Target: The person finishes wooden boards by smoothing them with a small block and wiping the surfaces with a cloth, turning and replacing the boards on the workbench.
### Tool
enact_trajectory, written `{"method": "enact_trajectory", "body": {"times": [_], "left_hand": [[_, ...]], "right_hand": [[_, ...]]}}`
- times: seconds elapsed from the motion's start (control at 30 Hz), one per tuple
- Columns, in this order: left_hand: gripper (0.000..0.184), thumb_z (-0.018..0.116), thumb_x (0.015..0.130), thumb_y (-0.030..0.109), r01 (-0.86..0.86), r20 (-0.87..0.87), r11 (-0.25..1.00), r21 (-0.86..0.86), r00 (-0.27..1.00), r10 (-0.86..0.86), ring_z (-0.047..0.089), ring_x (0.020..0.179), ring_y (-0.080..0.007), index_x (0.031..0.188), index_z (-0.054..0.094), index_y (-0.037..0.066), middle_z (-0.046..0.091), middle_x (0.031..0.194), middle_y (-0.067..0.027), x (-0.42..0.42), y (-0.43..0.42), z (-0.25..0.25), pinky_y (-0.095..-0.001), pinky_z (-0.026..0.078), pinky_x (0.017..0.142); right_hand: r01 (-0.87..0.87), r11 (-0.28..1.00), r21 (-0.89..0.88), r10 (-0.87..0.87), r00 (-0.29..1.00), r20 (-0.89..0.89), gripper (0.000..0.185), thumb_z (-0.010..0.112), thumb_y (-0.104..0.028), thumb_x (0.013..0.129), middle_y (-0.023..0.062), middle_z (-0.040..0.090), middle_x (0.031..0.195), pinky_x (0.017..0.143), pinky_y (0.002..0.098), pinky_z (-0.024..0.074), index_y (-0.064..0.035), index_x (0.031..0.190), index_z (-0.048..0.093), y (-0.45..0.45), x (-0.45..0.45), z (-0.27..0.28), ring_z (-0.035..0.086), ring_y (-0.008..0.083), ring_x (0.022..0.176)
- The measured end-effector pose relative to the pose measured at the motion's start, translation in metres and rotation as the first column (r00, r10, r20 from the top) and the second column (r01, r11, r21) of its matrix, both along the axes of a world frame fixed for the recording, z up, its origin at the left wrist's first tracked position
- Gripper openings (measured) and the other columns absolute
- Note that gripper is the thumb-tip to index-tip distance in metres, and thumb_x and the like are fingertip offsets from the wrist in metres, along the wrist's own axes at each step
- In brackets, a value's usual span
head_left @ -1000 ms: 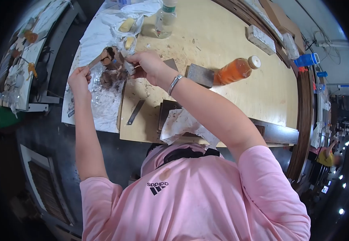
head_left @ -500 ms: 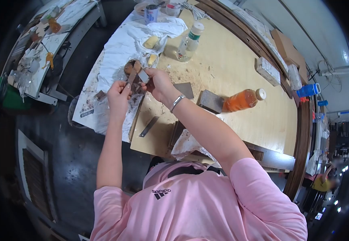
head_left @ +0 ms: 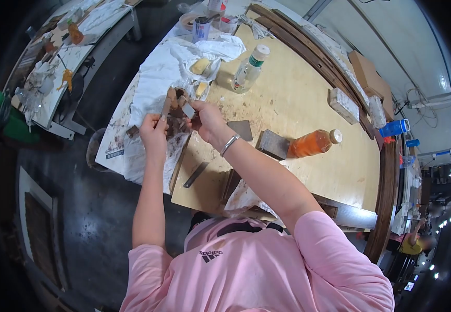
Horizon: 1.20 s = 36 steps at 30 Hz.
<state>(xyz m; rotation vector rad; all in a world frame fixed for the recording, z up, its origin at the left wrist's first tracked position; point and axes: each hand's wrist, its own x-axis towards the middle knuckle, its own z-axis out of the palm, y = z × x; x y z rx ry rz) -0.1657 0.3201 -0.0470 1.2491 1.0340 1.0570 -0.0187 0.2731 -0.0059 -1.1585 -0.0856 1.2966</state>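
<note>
My left hand [head_left: 154,131] is closed around a narrow flat blade [head_left: 167,105] that points up and carries brown paste at its tip. Between thumb and fingers, my right hand [head_left: 208,120] pinches a small grey scraper plate [head_left: 188,109]. The two tools are held close side by side, a small gap between them. Just beyond them a lump of brown paste [head_left: 180,94] lies on clear plastic over a stained white cloth [head_left: 150,83]. Dark brown smears cover the cloth beneath my hands.
On the wooden board are a grey block [head_left: 273,144], a bottle of orange liquid [head_left: 311,144], a clear bottle [head_left: 247,73], a flat grey plate [head_left: 241,130] and a loose blade [head_left: 196,174]. Yellow sponge pieces [head_left: 200,66] and a can [head_left: 201,29] stand further back. Another person [head_left: 411,244] is far right.
The blade in my left hand has swung more upright and come away from the scraper plate, with paste now at its tip. My right hand keeps its pinch. The view has shifted slightly.
</note>
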Motion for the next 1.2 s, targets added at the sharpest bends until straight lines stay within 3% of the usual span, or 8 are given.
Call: {"method": "enact_trajectory", "body": {"times": [0.13,0.3,0.6,0.7,0.9,1.0,1.1,1.2], "left_hand": [[0.006,0.062,0.093,0.003,0.07,-0.03,0.995,0.065,0.997,-0.068,0.051,0.061,-0.0073,0.088,0.061,-0.001,0.059,0.07,-0.001,0.009,-0.014,-0.006,-0.0247,0.041,0.056],[0.007,0.062,0.093,0.004,-0.005,-0.057,0.999,0.036,0.998,0.007,0.048,0.061,-0.0068,0.088,0.06,0.0,0.058,0.07,-0.0007,0.013,0.004,-0.013,-0.0243,0.038,0.054],[0.008,0.06,0.096,0.005,0.008,0.11,0.996,-0.09,0.994,0.002,0.045,0.06,-0.0051,0.089,0.059,0.003,0.057,0.073,0.0008,0.026,-0.015,-0.004,-0.0209,0.036,0.055],[0.008,0.06,0.097,0.005,-0.041,0.05,0.996,-0.083,0.998,0.045,0.045,0.06,-0.0053,0.089,0.058,0.002,0.057,0.074,0.0004,0.024,-0.007,-0.002,-0.0215,0.036,0.054],[0.008,0.06,0.096,0.005,0.027,0.142,0.995,-0.093,0.99,-0.013,0.045,0.06,-0.0054,0.089,0.059,0.002,0.057,0.075,0.0009,0.03,-0.017,-0.001,-0.0222,0.036,0.054],[0.009,0.064,0.094,0.006,-0.062,0.124,0.992,-0.107,0.989,0.076,0.045,0.059,-0.0062,0.088,0.06,0.0,0.056,0.073,0.0007,0.034,-0.007,-0.006,-0.0246,0.036,0.051],[0.008,0.064,0.093,0.006,-0.053,0.085,0.996,-0.074,0.995,0.059,0.047,0.059,-0.0069,0.088,0.061,0.0,0.058,0.073,-0.0006,0.032,0.003,-0.015,-0.0248,0.037,0.052],[0.004,0.062,0.094,0.004,-0.093,-0.069,0.994,-0.06,0.994,0.089,0.049,0.061,-0.0059,0.093,0.063,0.0,0.06,0.076,-0.0003,0.028,0.014,-0.026,-0.0225,0.038,0.054]], "right_hand": [[0.052,0.998,-0.042,-0.053,0.998,-0.019,0.014,0.054,-0.012,0.094,0.0107,0.06,0.075,0.05,0.0324,0.0469,-0.0002,0.089,0.057,0.001,0.0,0.003,0.056,0.0196,0.057],[0.037,0.999,-0.018,-0.037,0.999,0.015,0.01,0.057,-0.01,0.091,0.0079,0.061,0.071,0.047,0.0321,0.0473,-0.0027,0.086,0.061,0.0,-0.002,0.003,0.056,0.0183,0.052],[0.034,0.999,-0.036,-0.033,0.998,0.046,0.011,0.055,-0.01,0.094,0.0104,0.062,0.074,0.048,0.0329,0.0472,-0.0008,0.089,0.059,-0.004,-0.008,0.005,0.057,0.0195,0.054],[0.025,0.999,-0.044,-0.022,0.998,0.066,0.011,0.055,-0.01,0.094,0.0103,0.062,0.074,0.047,0.0332,0.0474,-0.0011,0.089,0.06,-0.006,-0.009,0.005,0.057,0.0196,0.054],[0.035,0.996,-0.077,-0.024,0.99,0.138,0.012,0.058,-0.011,0.093,0.0094,0.061,0.071,0.046,0.0331,0.0471,-0.0021,0.086,0.06,-0.003,-0.008,0.009,0.057,0.0192,0.053],[0.045,0.997,-0.055,-0.04,0.995,0.095,0.013,0.061,-0.011,0.09,0.0081,0.061,0.067,0.044,0.0328,0.0454,-0.0038,0.079,0.06,-0.004,-0.01,0.008,0.057,0.0188,0.05],[0.04,0.998,-0.055,-0.036,0.997,0.072,0.013,0.061,-0.012,0.09,0.0079,0.061,0.067,0.044,0.0323,0.0454,-0.0036,0.08,0.06,-0.006,-0.011,0.008,0.057,0.0188,0.05],[0.0,0.998,-0.056,0.004,0.997,0.076,0.013,0.061,-0.013,0.091,0.0075,0.061,0.068,0.045,0.0319,0.0456,-0.0034,0.081,0.06,-0.011,-0.007,0.01,0.057,0.0187,0.05]]}}
